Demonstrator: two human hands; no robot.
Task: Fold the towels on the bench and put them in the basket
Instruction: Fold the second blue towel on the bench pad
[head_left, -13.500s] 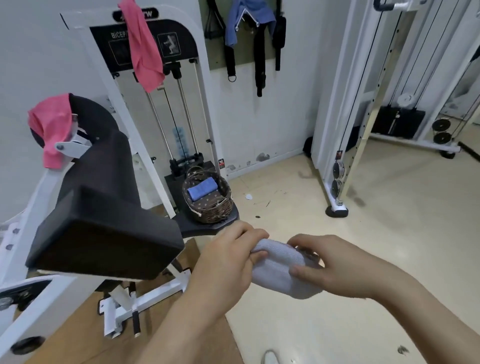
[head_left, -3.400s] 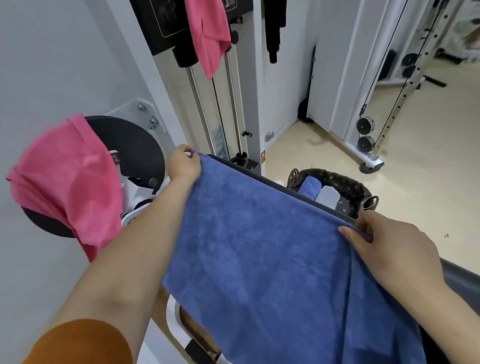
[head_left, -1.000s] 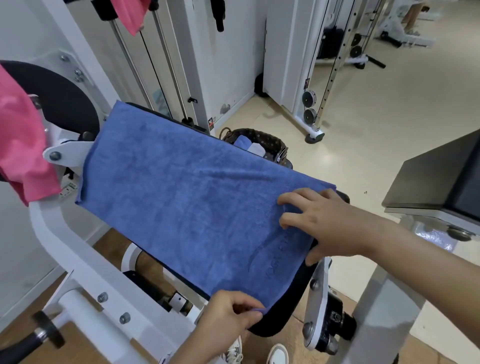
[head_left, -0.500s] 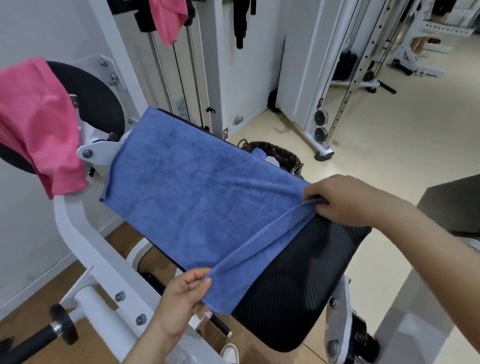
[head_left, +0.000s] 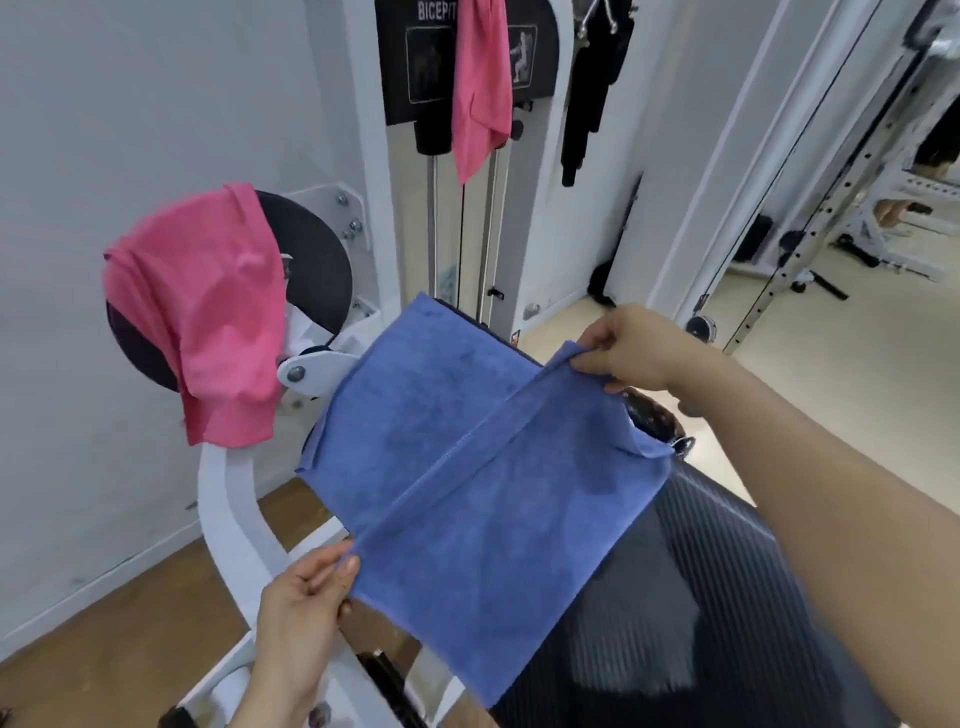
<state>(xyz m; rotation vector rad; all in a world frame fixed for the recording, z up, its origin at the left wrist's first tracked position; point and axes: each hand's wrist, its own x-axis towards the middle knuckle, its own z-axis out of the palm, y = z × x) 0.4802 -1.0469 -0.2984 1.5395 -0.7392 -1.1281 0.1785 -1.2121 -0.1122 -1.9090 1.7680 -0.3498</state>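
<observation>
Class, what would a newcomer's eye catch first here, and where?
The blue towel spread over the black bench pad at centre, its edge pinched by the left hand below and the right hand above. Then a pink towel draped over the round pad at left, and a second pink towel hanging on the machine at top.

The blue towel (head_left: 467, 467) I hold is matt, short-napped cloth with a stitched hem. The bench pad (head_left: 701, 597) under it is black, ribbed, faintly shiny, probably vinyl. The pink towel (head_left: 208, 322) is soft matt cloth too. The white frame (head_left: 228, 509) is glossy painted metal; the floor (head_left: 130, 623) is smooth wood.
</observation>
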